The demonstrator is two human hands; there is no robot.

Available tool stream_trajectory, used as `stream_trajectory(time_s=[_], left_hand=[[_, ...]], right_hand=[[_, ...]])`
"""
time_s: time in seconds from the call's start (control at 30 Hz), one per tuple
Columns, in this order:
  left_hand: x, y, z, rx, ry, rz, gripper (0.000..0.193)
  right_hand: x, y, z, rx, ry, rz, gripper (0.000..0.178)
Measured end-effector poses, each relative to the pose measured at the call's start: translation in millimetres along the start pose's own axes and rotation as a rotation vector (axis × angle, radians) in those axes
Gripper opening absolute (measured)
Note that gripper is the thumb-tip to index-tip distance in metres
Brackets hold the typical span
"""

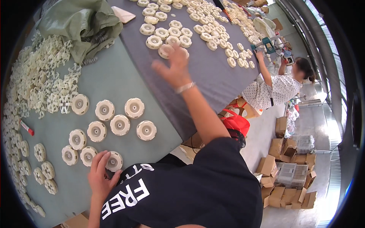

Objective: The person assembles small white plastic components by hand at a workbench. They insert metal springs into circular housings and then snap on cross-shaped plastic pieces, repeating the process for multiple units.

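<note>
My left hand (101, 175) is at the near edge of the green table, its fingers and thumb curved around a round cream plastic wheel (114, 161). Beside that wheel, several like it, such as one wheel (105, 110), lie spaced apart with their hubs facing up. My right hand (175, 67) stretches out over the grey cloth, somewhat blurred, thumb spread away from the fingers. Its fingertips are over a cluster of similar wheels (161, 33) and partly cover the nearest ones. Whether they touch a wheel I cannot tell.
Thin cream spider-shaped parts (45, 76) are heaped at the left, beneath a green sack (76, 24). A red marker (27, 128) and slotted discs (39, 152) lie nearer. A co-worker in a dotted top (272, 91) works at the right, near a red seat (235, 121) and cardboard boxes (268, 166).
</note>
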State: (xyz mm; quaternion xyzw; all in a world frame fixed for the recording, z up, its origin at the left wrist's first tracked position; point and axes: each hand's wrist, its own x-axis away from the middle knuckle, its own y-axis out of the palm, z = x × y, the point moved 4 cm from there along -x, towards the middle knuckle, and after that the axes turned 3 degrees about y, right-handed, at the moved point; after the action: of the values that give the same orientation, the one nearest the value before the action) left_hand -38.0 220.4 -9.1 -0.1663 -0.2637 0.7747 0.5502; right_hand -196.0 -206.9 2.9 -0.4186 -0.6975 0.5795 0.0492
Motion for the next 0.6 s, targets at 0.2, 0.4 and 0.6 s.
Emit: stream_trajectory(time_s=[0.2, 0.4, 0.6], left_hand=[[-2, -4, 10, -0.039, 0.092, 0.043, 0.069], [-12, -10, 12, -0.087, 0.192, 0.024, 0.065], [-12, -8, 4, -0.103, 0.223, 0.022, 0.067]], right_hand=[[-32, 28, 63, -0.111, 0.103, -0.078, 0.065], [20, 19, -43, -0.236, -0.144, -0.279, 0.064], [-1, 26, -86, -0.473, -0.215, -0.300, 0.065]])
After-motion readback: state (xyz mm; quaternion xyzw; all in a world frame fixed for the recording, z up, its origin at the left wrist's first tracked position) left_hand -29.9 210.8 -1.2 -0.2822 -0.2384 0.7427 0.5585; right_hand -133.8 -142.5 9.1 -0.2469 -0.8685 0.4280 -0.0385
